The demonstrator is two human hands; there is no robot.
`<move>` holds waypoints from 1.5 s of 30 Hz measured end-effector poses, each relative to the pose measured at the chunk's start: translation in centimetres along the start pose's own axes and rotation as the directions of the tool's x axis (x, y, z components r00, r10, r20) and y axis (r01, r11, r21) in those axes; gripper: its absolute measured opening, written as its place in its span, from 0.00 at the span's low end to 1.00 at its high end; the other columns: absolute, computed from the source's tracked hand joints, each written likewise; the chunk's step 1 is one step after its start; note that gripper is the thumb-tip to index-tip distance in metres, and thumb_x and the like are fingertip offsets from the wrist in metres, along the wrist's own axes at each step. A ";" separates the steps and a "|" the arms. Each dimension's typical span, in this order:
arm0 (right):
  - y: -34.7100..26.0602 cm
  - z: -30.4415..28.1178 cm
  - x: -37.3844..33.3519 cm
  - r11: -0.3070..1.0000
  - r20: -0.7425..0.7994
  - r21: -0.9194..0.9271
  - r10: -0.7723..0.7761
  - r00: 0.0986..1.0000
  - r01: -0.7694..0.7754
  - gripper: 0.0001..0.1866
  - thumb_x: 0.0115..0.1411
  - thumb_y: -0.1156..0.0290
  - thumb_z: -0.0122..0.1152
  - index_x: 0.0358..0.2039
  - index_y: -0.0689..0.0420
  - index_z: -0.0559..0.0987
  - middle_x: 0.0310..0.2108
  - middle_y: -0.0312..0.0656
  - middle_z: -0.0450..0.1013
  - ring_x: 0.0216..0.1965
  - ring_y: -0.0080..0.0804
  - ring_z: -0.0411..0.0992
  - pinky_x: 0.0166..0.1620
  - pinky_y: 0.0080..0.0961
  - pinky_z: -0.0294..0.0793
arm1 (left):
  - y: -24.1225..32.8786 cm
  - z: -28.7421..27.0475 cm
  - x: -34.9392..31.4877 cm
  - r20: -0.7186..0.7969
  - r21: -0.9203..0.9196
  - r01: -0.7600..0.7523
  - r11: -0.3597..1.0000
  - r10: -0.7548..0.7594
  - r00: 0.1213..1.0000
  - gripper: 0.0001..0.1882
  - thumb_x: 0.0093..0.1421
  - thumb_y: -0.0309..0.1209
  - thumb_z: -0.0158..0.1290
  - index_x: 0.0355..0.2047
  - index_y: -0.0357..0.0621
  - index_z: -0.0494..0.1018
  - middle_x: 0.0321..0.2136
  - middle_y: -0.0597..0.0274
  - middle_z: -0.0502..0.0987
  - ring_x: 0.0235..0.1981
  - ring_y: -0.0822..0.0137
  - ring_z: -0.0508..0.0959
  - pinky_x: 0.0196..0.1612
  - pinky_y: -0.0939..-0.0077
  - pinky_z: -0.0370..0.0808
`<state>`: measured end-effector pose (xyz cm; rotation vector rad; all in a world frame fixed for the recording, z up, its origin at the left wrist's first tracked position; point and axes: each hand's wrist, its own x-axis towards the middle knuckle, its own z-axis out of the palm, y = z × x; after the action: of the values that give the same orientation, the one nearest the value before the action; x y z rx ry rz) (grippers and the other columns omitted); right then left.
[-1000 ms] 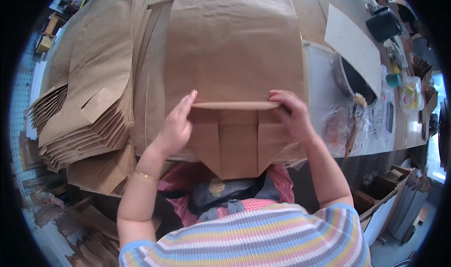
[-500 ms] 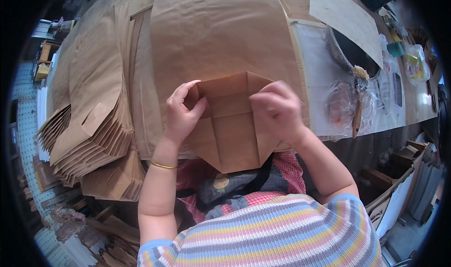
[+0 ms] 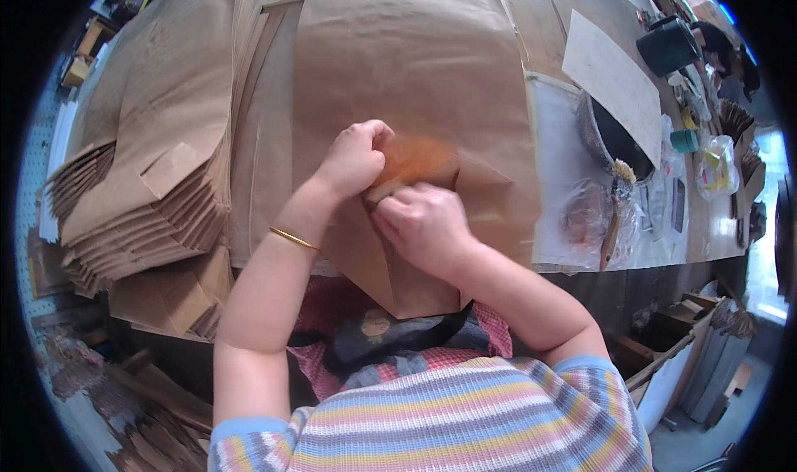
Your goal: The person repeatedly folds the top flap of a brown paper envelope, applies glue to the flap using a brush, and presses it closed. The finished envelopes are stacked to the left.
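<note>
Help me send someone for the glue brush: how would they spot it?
Start at the wide brown paper sheet covering the table, then go right to the clear plastic sheet. The wooden-handled brush lies there beside a dark round pan, the only bristled tool.

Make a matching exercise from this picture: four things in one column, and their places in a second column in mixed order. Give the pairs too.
Things:
1. stack of paper bags
2. brush
3. dark bucket
4. bangle

Places:
A. far right end of the table
B. on the left wrist
C. left edge of the table
D. on clear plastic, right of the big brown sheet

Pairs: 1-C, 2-D, 3-A, 4-B
</note>
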<state>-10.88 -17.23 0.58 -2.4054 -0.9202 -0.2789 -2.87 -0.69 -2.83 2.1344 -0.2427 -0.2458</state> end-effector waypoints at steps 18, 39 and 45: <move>0.7 -5.2 -3.9 0.785 0.686 -0.540 0.201 0.699 0.305 0.13 0.48 0.62 0.64 0.34 0.53 0.83 0.37 0.35 0.74 0.41 0.32 0.72 0.43 0.26 0.69 | 7.2 3.1 -4.4 0.280 0.903 -0.408 0.135 0.535 0.797 0.04 0.45 0.27 0.51 0.22 0.42 0.74 0.24 0.62 0.72 0.30 0.65 0.72 0.34 0.71 0.69; 7.2 -9.6 -0.3 0.955 0.728 -0.280 0.276 0.628 -0.096 0.20 0.44 0.70 0.67 0.40 0.53 0.76 0.39 0.43 0.74 0.43 0.44 0.75 0.43 0.39 0.76 | 3.3 -4.0 -5.9 0.270 0.366 0.013 0.931 -0.120 0.955 0.28 0.45 0.19 0.53 0.51 0.40 0.71 0.50 0.49 0.72 0.55 0.52 0.71 0.57 0.64 0.69; 7.1 -8.7 -2.2 0.988 0.599 -0.016 0.135 0.790 -0.157 0.07 0.48 0.69 0.65 0.27 0.58 0.79 0.29 0.47 0.75 0.37 0.48 0.75 0.41 0.40 0.75 | 3.0 -4.6 -5.4 0.422 0.262 0.001 0.965 -0.116 0.899 0.26 0.43 0.21 0.55 0.47 0.38 0.75 0.53 0.48 0.69 0.57 0.52 0.69 0.59 0.66 0.67</move>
<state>-7.80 -27.64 4.02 -2.5509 -0.9701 0.5970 -7.03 2.78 2.58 2.3228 -0.4923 -0.7694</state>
